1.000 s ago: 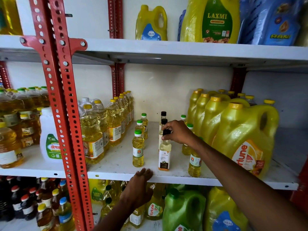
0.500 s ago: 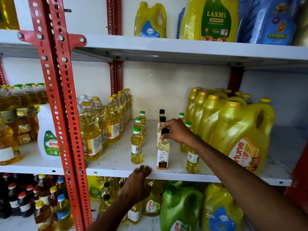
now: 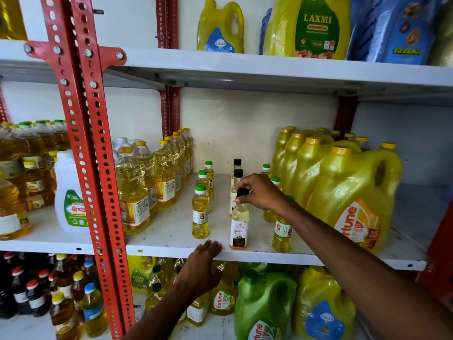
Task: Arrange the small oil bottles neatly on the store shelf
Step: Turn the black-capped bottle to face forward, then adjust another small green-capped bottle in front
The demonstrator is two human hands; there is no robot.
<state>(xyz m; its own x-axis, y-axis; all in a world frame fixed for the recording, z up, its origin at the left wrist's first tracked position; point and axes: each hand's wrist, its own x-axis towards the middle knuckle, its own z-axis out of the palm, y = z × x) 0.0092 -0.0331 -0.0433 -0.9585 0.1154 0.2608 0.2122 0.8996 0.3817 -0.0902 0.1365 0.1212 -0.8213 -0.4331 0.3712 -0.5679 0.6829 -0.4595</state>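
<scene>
Small oil bottles stand in three short rows on the white middle shelf (image 3: 171, 246). The left row has green-capped yellow bottles, the front one (image 3: 200, 212) near the shelf edge. In the middle row stands a black-capped pale coconut oil bottle (image 3: 239, 229), and my right hand (image 3: 262, 192) grips its cap from above. Two more black-capped bottles (image 3: 237, 173) stand behind it. My right arm partly hides the right row of green-capped bottles; its front one (image 3: 282, 233) shows below the arm. My left hand (image 3: 204, 263) rests flat on the shelf's front edge, holding nothing.
Large yellow Fortune jugs (image 3: 353, 200) crowd the right of the shelf. Tall yellow-capped oil bottles (image 3: 137, 192) line the left, beside a red perforated upright (image 3: 93, 168). Jugs fill the shelf above (image 3: 316, 28) and the one below (image 3: 264, 305).
My hands stay as they were, the right still on the black cap. The shelf only shifts a little in view as my head moves.
</scene>
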